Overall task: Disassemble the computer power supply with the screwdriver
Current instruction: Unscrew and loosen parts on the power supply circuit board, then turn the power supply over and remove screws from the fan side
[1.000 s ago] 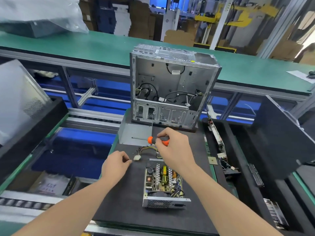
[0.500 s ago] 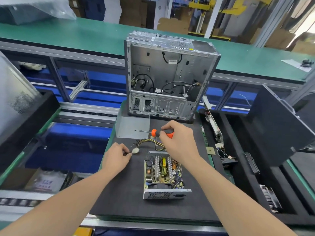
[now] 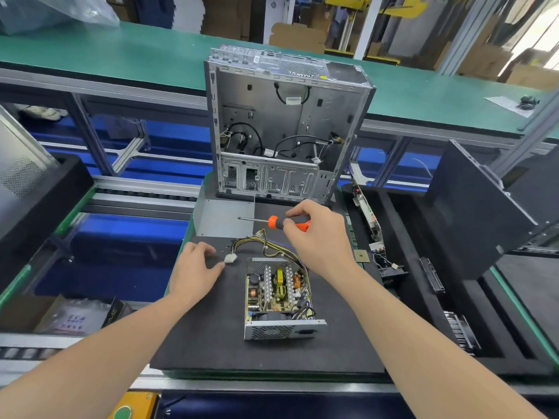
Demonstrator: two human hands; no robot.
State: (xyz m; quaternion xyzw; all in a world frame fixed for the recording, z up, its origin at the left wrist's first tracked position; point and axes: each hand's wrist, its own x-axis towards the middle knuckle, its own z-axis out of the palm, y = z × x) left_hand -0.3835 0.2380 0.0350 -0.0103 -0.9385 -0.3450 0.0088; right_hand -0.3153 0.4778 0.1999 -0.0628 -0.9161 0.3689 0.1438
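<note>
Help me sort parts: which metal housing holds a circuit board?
The low power supply on the black mat, its board exposed; the tall computer case behind it holds only cables.

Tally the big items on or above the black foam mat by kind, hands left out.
Computer case: 1
Opened power supply: 1
Metal cover plate: 1
Screwdriver: 1
Total: 4
</note>
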